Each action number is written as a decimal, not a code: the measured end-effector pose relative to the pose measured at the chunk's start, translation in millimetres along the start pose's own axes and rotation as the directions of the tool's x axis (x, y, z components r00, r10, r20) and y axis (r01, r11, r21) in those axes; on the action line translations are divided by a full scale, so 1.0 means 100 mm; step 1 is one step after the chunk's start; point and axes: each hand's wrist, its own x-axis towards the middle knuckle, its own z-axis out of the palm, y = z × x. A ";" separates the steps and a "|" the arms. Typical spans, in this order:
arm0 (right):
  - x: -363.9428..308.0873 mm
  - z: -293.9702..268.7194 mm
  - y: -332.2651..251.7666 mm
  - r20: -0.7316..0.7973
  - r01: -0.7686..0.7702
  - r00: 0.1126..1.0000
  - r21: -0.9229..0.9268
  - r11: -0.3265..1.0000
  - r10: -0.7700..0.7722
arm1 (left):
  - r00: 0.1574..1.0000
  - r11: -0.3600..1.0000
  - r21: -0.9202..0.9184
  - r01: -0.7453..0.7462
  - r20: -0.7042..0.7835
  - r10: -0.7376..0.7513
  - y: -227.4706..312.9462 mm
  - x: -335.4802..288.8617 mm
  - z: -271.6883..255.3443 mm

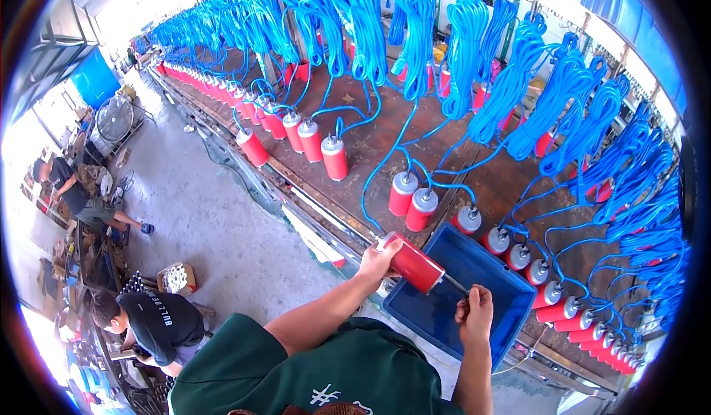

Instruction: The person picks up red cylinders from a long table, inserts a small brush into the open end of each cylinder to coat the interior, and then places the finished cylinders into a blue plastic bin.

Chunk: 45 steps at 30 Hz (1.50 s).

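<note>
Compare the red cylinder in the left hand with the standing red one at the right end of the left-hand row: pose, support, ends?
Pose: the held cylinder is tilted; the standing cylinder is upright.
Support: the left hand grips the held cylinder; the table bears the standing cylinder.
Ends: the right hand holds a thin rod at the held cylinder's lower end; the standing cylinder shows a silvery cap on top.
Shared: red, cylindrical bodies.
</note>
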 end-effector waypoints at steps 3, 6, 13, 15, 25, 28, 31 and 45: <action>-0.01 -0.23 0.00 0.255 0.419 0.905 -0.675 0.608 -0.341 | 1.000 1.000 -0.009 -0.005 0.022 0.005 0.04 -0.04 0.03; -0.16 -0.07 -0.27 0.418 0.599 0.777 -0.719 0.352 -0.471 | 0.999 1.000 0.002 -0.020 -0.026 0.020 0.01 -0.07 0.03; 0.14 -0.16 -0.06 0.031 0.004 1.000 -0.251 0.968 0.004 | 0.999 0.999 0.040 -0.033 -0.026 0.034 0.04 -0.05 0.06; 0.13 -0.13 -0.06 0.044 -0.130 0.990 -0.054 0.990 0.133 | 0.998 1.000 0.014 -0.028 0.059 0.027 -0.01 0.00 -0.01; 0.12 -0.26 -0.14 0.212 0.361 0.923 -0.764 0.534 -0.321 | 0.999 0.999 0.019 -0.038 -0.033 0.039 0.01 -0.05 0.09; 0.28 -0.34 -0.02 0.061 -0.042 0.995 -0.500 0.865 0.084 | 0.998 0.998 0.022 -0.051 -0.027 0.051 0.01 -0.06 0.12; 0.23 -0.32 -0.02 0.065 -0.067 0.992 -0.431 0.900 0.105 | 0.998 0.998 0.028 -0.050 -0.032 0.051 0.01 -0.07 0.14; 0.01 -0.29 -0.16 0.595 0.662 0.522 -0.735 -0.150 -0.611 | 1.000 0.998 0.066 0.011 -0.013 -0.011 0.19 -0.15 0.24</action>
